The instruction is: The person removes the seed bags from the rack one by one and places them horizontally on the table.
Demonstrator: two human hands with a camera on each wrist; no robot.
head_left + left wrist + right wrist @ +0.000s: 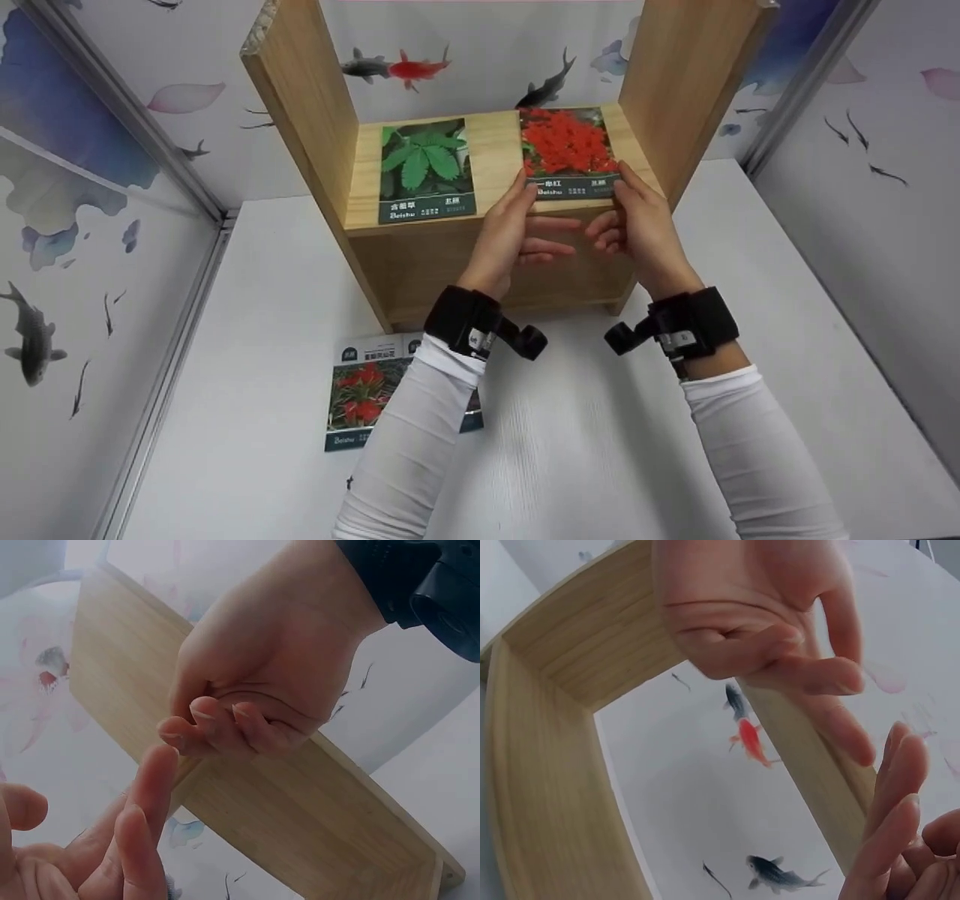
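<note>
A seed packet with red flowers (566, 142) lies on the wooden shelf, tilted slightly, at the right in the head view. My left hand (506, 232) holds its lower left corner with thumb and index finger, the other fingers stretched out below the shelf's front edge. At the lower right corner my right hand (649, 229) grips the packet likewise, its remaining fingers curled beneath. To the left, a seed packet with green leaves (425, 169) lies on the same shelf. Both wrist views show the hands from below, with the packet out of sight.
The wooden shelf unit (300, 105) has tall side panels left and right of the packets. On the white table (555, 450), packets with red flowers (365, 397) lie in front of the unit, partly under my left sleeve. Fish-patterned walls (885, 135) enclose the space.
</note>
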